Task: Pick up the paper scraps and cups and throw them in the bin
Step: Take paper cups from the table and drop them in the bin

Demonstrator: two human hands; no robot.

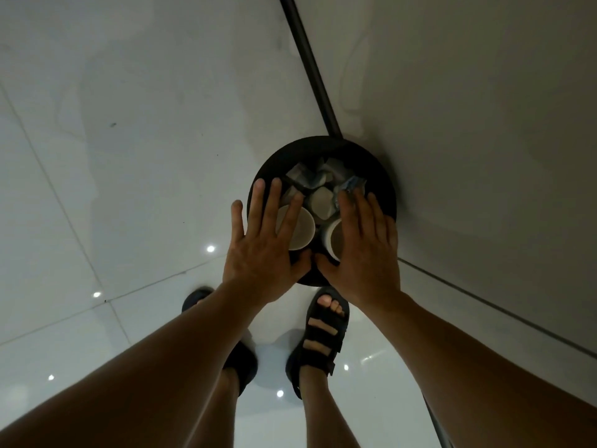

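- Sandals, black and strapped, stand nearest on the glossy white tiled floor, with the toes close to the near rim of a round black bin.
- Left hand hangs palm down over the near-left part of the bin's mouth. Its grip is apart, fingers straight and spread, with nothing in it.
- Right hand is just beside it to the right, the two thumbs almost meeting. Its grip is also apart and empty. Whether either palm touches what lies below cannot be told.
- Two white paper cups, one on the left and one on the right, lie side by side inside the bin under the hands, with their mouths facing up. They are probably very light and thin-walled, so a hard squeeze would crush them. A gentle pinch at the rolled rim is the likely place to take hold.
- Crumpled white and bluish paper scraps fill the far part of the bin behind the cups. They look soft and nearly weightless. They are best gathered in a loose bunch, since small bits may slip between the fingers.
- Farthest, the bin stands against a pale wall on the right, and a dark strip runs away from it.
- No cup or scrap shows on the floor in view, so the task looks almost done.
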